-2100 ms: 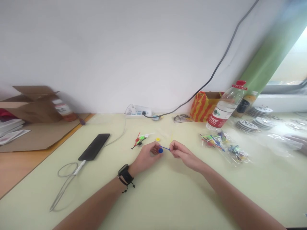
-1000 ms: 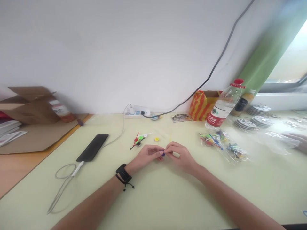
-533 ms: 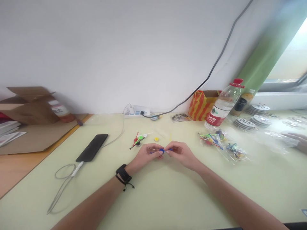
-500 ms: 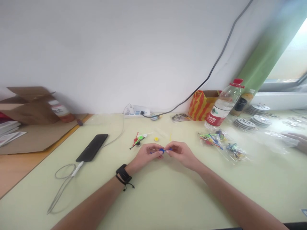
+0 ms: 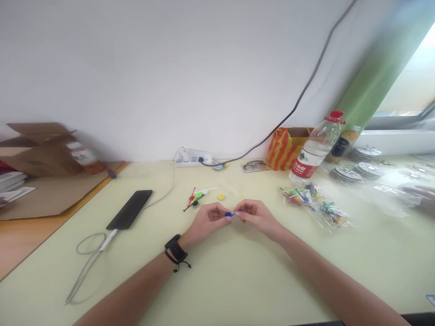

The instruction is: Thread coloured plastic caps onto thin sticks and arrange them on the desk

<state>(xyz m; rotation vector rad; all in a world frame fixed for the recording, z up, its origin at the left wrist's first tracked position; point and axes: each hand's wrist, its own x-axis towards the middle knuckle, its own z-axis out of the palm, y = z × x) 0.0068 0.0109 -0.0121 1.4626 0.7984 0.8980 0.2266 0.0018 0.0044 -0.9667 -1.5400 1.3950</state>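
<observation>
My left hand (image 5: 208, 220), with a black watch on its wrist, and my right hand (image 5: 258, 217) meet over the pale green table (image 5: 238, 276). Both pinch a small blue plastic piece (image 5: 229, 214) held between their fingertips: a round blue hub with a thin blue stick. Just beyond my hands lie a few loose coloured pieces (image 5: 196, 198), red, green and black, and a small yellow hub (image 5: 221, 197).
A clear bag of coloured pieces (image 5: 314, 203) lies at right by a water bottle (image 5: 314, 151). A black phone (image 5: 129, 209) with its cable lies at left. Power strip (image 5: 192, 159), glasses (image 5: 254, 165), striped bag (image 5: 283, 149), cardboard (image 5: 41, 149). Another person's hand (image 5: 421, 194) at far right.
My hands came together on the blue piece, hiding most of its stick. Since half a second ago they have barely moved.
</observation>
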